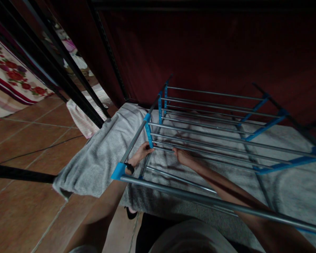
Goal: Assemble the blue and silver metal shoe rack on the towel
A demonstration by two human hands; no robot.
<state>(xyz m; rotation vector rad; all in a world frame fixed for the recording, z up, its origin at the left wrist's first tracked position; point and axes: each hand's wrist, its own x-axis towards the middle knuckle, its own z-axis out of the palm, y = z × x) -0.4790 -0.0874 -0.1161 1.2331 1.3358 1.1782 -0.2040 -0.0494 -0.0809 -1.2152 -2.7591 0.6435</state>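
Broadly, metal rack [221, 137] runs left to right, long axis slanting down-right.

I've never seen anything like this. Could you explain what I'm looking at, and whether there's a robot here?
There's no robot: these are a person's two bare hands. The single picture comes from a camera worn on their head, looking forward and down, so their arms reach in from the bottom.

On a grey cloth stands a rack of metal tubes joined by blue parts. The left hand, with a dark band at its wrist, holds the lower end of a blue bracket. The right hand seems to pinch a thin rod that runs to that bracket.
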